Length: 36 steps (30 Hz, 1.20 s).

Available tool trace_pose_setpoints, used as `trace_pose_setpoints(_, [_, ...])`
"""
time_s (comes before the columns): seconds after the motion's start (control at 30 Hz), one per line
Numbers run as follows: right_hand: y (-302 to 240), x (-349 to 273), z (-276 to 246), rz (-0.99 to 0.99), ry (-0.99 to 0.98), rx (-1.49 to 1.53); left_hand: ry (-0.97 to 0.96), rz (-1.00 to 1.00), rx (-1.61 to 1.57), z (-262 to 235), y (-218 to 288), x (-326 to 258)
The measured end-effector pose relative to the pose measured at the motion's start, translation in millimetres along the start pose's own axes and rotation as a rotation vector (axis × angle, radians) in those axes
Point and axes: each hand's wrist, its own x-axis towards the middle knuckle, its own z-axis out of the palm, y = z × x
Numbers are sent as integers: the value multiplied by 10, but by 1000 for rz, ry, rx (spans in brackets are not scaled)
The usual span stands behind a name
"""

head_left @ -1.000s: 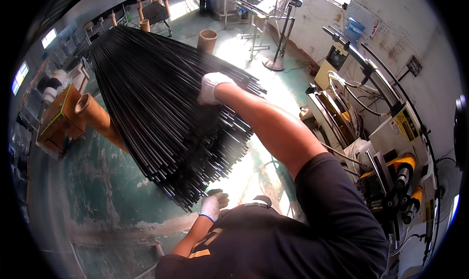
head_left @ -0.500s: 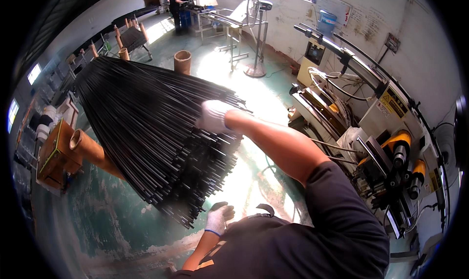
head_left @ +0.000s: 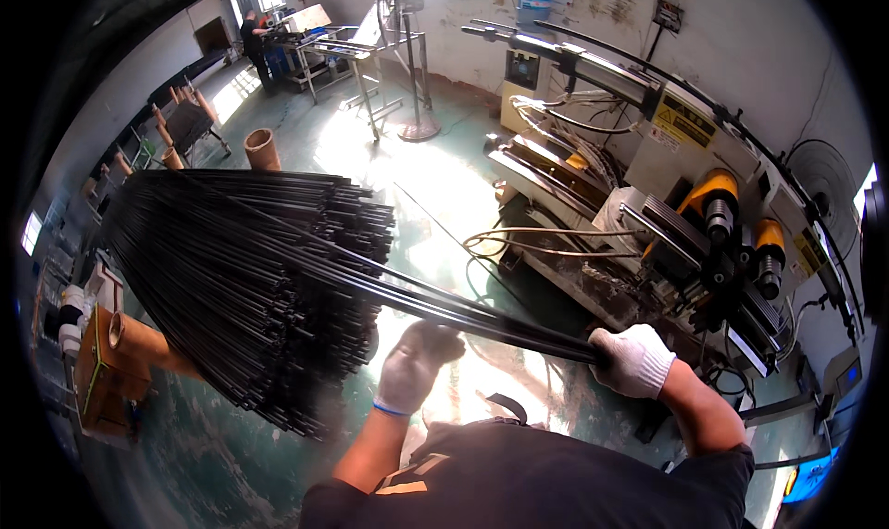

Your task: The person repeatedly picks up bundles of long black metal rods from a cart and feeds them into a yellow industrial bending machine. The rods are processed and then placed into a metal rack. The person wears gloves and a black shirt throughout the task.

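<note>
My right hand point(head_left: 634, 360), in a white knit glove, grips the ends of several long thin black rods point(head_left: 482, 316) at the right. They stretch back leftward across the top of a large fanned pile of similar black rods point(head_left: 236, 274), their near ends uneven. Just under the held rods is my left hand point(head_left: 417, 367), in a white glove with darkened fingertips. Blur hides how its fingers lie and whether they touch the rods.
Cardboard tubes point(head_left: 153, 344) stand around the pile, one at its back point(head_left: 262, 149). A machine point(head_left: 685, 195) with black-and-orange parts fills the right side, a hose point(head_left: 546, 242) before it. A pedestal fan stand point(head_left: 417, 126) and another person point(head_left: 255, 52) are farther back.
My right hand has come from over the pile toward my right side, drawing out several rods. My left hand has risen toward them. The view has turned rightward.
</note>
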Motion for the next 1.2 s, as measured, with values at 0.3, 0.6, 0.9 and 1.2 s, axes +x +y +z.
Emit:
trace_pose_setpoints(0.3, [1668, -2659, 1320, 240, 341, -66, 300, 16, -402, 1004, -790, 247])
trace_pose_setpoints(0.6, [2686, -4774, 2354, 1250, 252, -287, 275, -78, -109, 1640, -1498, 249])
trace_pose_setpoints(0.9, [3103, -4401, 2710, 1103, 721, -267, -177, -106, -41, 2480, -1762, 1282])
trace_pose_setpoints(1.2, [2898, -2626, 2131, 157, 1784, 2353, -238, -313, -44, 2439, -2413, 2479])
